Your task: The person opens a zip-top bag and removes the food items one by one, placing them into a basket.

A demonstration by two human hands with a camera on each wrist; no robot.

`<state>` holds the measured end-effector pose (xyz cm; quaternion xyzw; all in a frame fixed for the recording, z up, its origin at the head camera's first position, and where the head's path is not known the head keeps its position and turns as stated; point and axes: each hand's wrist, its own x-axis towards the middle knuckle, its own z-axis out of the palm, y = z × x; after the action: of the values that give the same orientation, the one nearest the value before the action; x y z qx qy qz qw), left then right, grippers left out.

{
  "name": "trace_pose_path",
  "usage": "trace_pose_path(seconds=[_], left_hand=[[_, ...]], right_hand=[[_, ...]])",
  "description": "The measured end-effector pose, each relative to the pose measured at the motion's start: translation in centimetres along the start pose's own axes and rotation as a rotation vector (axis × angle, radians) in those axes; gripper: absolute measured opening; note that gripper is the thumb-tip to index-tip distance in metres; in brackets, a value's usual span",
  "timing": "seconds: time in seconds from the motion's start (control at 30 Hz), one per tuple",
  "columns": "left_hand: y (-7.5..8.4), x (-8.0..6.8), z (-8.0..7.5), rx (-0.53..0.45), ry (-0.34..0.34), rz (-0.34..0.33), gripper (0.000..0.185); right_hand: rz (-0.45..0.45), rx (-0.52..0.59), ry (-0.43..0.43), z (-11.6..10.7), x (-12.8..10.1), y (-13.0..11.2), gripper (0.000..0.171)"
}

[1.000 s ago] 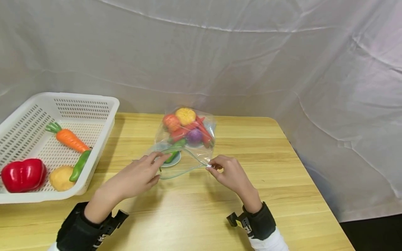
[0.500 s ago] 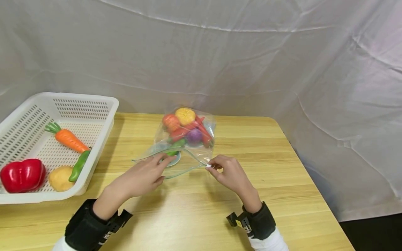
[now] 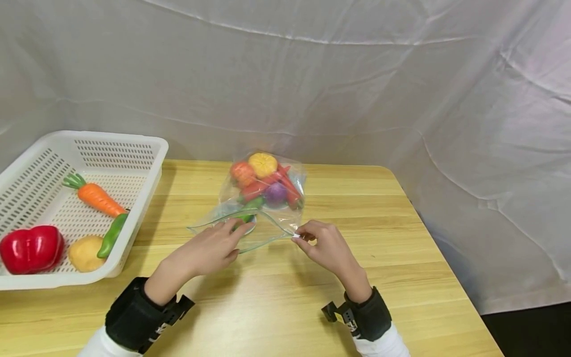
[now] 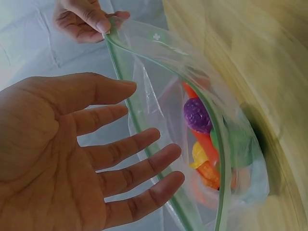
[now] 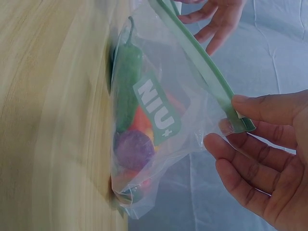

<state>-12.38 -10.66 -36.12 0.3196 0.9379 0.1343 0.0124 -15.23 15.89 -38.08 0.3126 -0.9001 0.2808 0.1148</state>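
Note:
A clear zip bag (image 3: 269,238) with a green seal strip lies on the wooden table, its mouth parted towards me. Inside are a yellow pumpkin (image 3: 263,164), a purple round vegetable (image 4: 198,115), a green pepper (image 5: 127,79) and several red vegetables. My right hand (image 3: 324,246) pinches the right end of the seal strip between thumb and fingers. Over the left part of the mouth is my left hand (image 3: 211,250), fingers spread and holding nothing. In the left wrist view its fingertips (image 4: 168,185) overlap the seal strip.
A white perforated basket (image 3: 153,191) stands on the left of the table (image 3: 267,317). In it lie a carrot (image 3: 101,200), a red bell pepper (image 3: 33,249), a potato (image 3: 85,253) and a green pepper (image 3: 113,235). Grey cloth (image 3: 276,74) hangs behind.
My left hand has moved to the right along the bag's mouth, baring the left corner of the seal strip. The right hand keeps its pinch in the same place.

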Motion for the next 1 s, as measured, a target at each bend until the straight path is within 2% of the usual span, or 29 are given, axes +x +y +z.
trace_pose_path(seconds=[0.33,0.6,1.0], left_hand=[[-0.1,0.9,0.3,-0.003,-0.04,-0.009,0.057],[-0.5,1.8,0.7,-0.016,-0.102,-0.044,0.057],[-0.6,2.6,1.0,-0.027,-0.126,-0.032,0.056]], right_hand=[[-0.003,0.0,-0.001,-0.1,0.0,0.0,0.01],[0.009,-0.003,-0.008,-0.1,0.0,-0.1,0.009],[0.018,0.006,-0.007,-0.1,0.0,-0.1,0.009]])
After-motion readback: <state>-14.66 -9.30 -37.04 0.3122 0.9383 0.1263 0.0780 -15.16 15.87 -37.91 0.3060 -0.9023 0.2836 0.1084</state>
